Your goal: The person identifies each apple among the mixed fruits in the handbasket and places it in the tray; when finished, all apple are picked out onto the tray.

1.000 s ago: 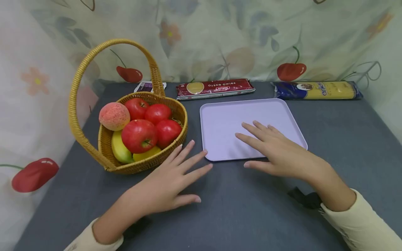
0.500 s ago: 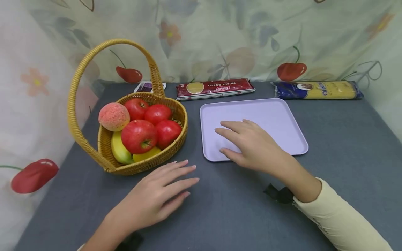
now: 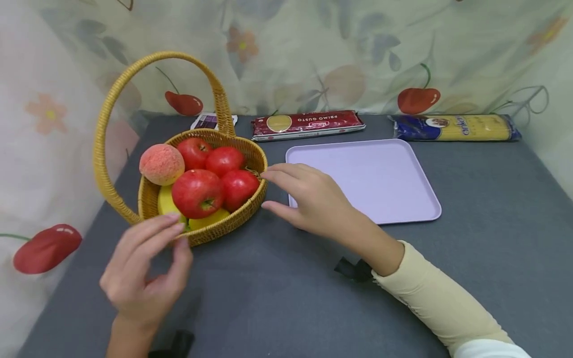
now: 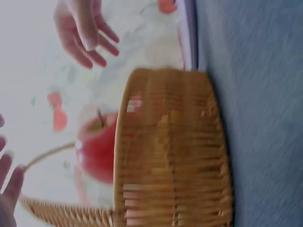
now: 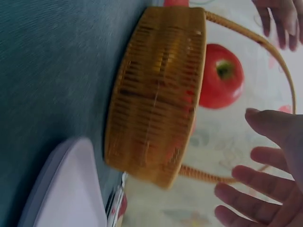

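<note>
A wicker basket (image 3: 233, 224) with a tall arched handle stands at the left of the table. In it lie several red apples (image 3: 198, 194), a pink peach (image 3: 162, 164) and yellow fruit (image 3: 208, 220). My left hand (image 3: 145, 268) is in front of the basket's near left side, fingers bent and thumb apart, nothing between them. My right hand (image 3: 313, 199) hovers at the basket's right rim, fingers stretched toward the apples and thumb spread below. Both hands are empty; in the right wrist view the right fingers (image 5: 258, 182) are spread beside the basket.
A lilac tray (image 3: 380, 184) lies right of the basket, partly behind the right hand. Along the back are a red packet (image 3: 309, 125), a yellow and blue packet (image 3: 456, 128) and a small purple-white packet (image 3: 208, 121). A patterned cloth (image 3: 291, 54) hangs behind the table.
My right hand has moved left from over the tray to the basket's right rim. The left hand has shifted left to the basket's near side and its fingers have bent. Basket and tray have stayed put.
</note>
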The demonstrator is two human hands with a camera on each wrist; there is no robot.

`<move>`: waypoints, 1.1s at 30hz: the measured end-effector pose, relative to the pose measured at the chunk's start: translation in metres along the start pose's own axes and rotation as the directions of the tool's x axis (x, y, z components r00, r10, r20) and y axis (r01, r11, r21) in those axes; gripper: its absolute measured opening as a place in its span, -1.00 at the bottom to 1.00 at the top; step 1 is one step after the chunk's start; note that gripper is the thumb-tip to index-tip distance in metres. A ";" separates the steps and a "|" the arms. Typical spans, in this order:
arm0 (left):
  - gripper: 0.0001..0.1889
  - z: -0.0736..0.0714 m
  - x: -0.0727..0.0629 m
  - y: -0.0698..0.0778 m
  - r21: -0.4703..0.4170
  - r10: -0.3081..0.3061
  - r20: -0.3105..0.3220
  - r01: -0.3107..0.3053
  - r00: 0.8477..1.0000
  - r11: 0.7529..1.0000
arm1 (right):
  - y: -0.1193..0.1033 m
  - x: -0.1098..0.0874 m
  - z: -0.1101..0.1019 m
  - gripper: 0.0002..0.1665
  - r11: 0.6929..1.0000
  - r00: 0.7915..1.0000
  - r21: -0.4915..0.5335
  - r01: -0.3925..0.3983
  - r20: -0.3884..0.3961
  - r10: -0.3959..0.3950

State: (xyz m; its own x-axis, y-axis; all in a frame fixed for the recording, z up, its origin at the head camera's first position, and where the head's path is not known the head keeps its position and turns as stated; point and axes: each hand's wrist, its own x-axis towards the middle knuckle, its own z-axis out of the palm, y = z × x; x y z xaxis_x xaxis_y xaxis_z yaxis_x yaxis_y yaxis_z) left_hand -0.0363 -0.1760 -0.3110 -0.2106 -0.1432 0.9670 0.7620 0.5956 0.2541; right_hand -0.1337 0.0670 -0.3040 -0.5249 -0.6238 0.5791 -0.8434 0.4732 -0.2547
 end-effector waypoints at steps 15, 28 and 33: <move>-0.36 -0.037 -0.006 -0.046 -0.006 -0.447 -0.090 0.448 0.890 0.894 | -0.019 0.044 0.044 -0.26 0.992 0.993 0.059 0.111 0.044 -0.114; -0.43 -0.049 -0.022 -0.058 0.022 -0.544 0.067 0.543 0.837 0.839 | -0.027 0.060 0.069 -0.13 0.990 0.987 0.116 0.083 0.126 -0.098; -0.38 -0.055 -0.026 -0.059 0.109 -0.572 0.129 0.562 0.810 0.820 | -0.030 0.066 0.075 -0.11 0.986 0.987 0.151 0.069 0.133 -0.090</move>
State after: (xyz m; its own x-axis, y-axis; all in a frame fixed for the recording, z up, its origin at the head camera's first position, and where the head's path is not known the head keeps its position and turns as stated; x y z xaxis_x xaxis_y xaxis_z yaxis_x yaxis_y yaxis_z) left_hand -0.0425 -0.2512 -0.3505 -0.6854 -0.3544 0.6361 0.4401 0.4943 0.7497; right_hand -0.1515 -0.0348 -0.3161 -0.4578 -0.7407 0.4917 -0.8854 0.3298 -0.3276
